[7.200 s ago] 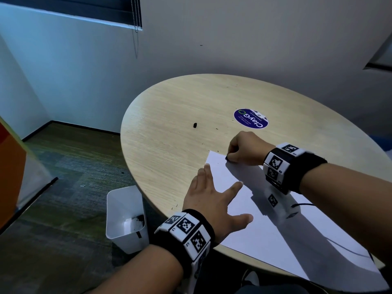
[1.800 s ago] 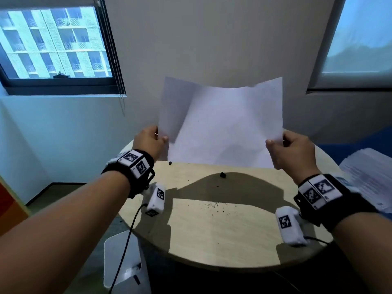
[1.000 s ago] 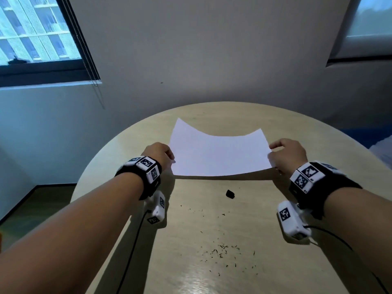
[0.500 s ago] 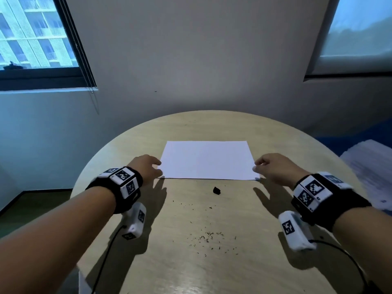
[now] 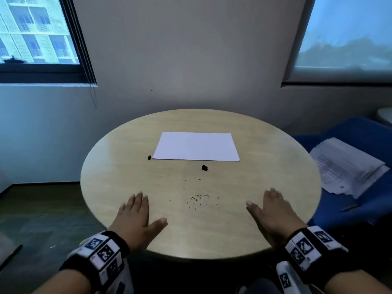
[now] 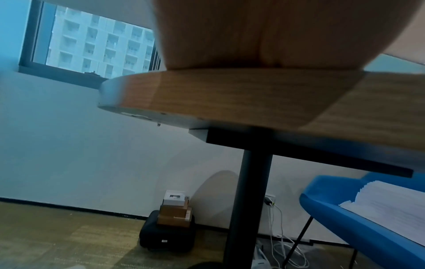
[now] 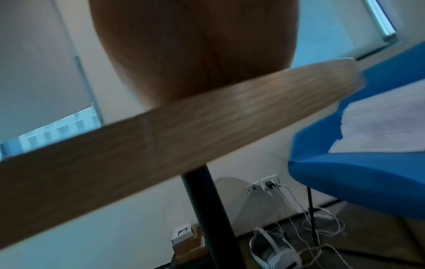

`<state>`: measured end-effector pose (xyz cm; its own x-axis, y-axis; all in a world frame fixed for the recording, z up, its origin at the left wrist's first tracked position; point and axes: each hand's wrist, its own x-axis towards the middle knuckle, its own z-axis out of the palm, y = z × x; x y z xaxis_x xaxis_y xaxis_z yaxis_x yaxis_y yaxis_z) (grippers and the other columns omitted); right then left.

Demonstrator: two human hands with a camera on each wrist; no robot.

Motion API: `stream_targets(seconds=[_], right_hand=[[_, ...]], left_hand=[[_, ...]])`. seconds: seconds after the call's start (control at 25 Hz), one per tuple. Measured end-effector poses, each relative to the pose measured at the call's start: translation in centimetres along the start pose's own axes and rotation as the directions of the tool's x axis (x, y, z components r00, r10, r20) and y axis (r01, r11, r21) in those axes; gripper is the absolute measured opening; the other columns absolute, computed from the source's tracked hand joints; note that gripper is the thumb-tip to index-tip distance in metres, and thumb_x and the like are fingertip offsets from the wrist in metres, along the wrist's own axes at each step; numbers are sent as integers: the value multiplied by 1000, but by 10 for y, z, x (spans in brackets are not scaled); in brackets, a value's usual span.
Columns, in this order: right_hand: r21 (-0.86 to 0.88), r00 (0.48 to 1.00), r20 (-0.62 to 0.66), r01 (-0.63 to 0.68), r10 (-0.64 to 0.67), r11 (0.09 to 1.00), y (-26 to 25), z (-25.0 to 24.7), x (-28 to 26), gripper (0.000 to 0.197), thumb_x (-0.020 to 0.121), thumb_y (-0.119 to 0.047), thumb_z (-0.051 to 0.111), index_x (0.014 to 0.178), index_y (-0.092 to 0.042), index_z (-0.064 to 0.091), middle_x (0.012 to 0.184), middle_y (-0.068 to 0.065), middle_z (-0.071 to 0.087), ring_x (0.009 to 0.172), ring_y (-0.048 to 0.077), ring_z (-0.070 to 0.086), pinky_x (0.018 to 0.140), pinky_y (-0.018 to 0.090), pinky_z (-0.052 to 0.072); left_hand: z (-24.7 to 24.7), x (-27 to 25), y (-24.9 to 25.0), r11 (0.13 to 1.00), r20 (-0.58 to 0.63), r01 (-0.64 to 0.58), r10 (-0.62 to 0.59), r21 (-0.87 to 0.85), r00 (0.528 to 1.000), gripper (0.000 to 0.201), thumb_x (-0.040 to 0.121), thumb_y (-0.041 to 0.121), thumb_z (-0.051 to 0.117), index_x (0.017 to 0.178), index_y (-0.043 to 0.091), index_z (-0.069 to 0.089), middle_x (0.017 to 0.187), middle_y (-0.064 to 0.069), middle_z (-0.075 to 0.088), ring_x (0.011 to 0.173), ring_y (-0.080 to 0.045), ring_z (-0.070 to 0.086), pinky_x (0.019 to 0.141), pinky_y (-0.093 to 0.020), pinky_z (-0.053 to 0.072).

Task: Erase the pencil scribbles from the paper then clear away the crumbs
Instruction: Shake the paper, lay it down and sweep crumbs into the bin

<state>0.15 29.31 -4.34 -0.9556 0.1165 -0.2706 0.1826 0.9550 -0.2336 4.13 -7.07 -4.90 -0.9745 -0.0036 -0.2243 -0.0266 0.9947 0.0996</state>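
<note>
Both my left hand (image 5: 135, 217) and right hand (image 5: 273, 211) lie flat, fingers spread; I'd sweep eraser crumbs (image 5: 198, 198) together gently, probably tableward edge.

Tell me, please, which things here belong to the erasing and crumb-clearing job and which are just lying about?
Part of the job:
- paper
- crumbs
- two dark eraser bits
- left hand, right hand, both flat and holding nothing

Just lying about:
- stack of sheets on the blue chair
- boxes on the floor
- cables
</note>
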Motion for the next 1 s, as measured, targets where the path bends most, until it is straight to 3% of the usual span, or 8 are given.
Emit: stream_targets(seconds=[0.12,0.36,0.48,0.64,0.72,0.8,0.88,1.0], right_hand=[[-20,997,-75,34,-36,999,-21,16,-27,91,93,-69,16,154,-4,-3,162,13,-11,150,24,-9,122,39,-3],[-40,968,-56,241,-243,970,-98,44,-43,87,94,-66,15,153,-5,-7,162,10,-14,150,22,-13,122,38,-6],[208,948,-30,317,-318,925,-107,34,-33,79,99,-57,24,154,-8,-2,163,7,-10,150,18,-10,122,35,-4],[244,970,-239,97,-37,965,-44,7,-7,77,99,-55,25,154,-5,5,163,12,-2,151,23,-4,123,38,1],[152,971,-178,-135,161,979,-6,-2,1,83,97,-60,19,154,-2,2,163,15,-3,150,27,-4,122,42,3],[78,962,-116,-238,245,968,8,-2,2,88,95,-64,17,153,0,1,162,16,-4,150,28,-4,122,43,3],[58,978,-135,-155,162,986,-6,5,-3,88,95,-65,16,153,-1,3,162,16,-3,150,28,-3,122,42,2],[192,977,-136,187,-162,963,-56,27,-17,79,98,-59,23,154,-6,10,163,10,3,151,21,1,122,36,2]], left_hand=[[13,-9,7,1000,-29,-3,3,1,1000,144,43,94,-28,157,9,-7,164,-9,-14,152,-22,-12,122,-42,-4],[11,-8,35,998,-33,-59,59,-4,998,127,56,85,-16,157,10,-8,164,-7,-17,151,-19,-16,121,-40,-8],[14,-7,35,997,-62,-73,74,21,995,130,52,87,-23,158,13,-6,165,-4,-15,151,-18,-15,122,-40,-7],[19,-4,31,997,-89,-80,82,25,993,137,45,87,-34,158,16,-6,165,-2,-15,151,-17,-16,123,-40,-6],[21,-3,31,996,-97,-81,83,24,992,133,50,89,-30,158,17,-5,165,-2,-15,151,-17,-15,123,-41,-7],[22,-2,30,996,-101,-84,87,32,991,125,57,90,-21,158,18,-4,165,-2,-15,151,-17,-15,123,-41,-7],[23,-2,30,996,-105,-85,88,31,991,127,55,91,-24,158,19,-4,165,-1,-15,151,-16,-16,123,-40,-7],[23,-2,30,996,-118,-84,87,27,989,132,49,87,-32,158,19,-4,165,-1,-15,151,-16,-16,122,-39,-7]])
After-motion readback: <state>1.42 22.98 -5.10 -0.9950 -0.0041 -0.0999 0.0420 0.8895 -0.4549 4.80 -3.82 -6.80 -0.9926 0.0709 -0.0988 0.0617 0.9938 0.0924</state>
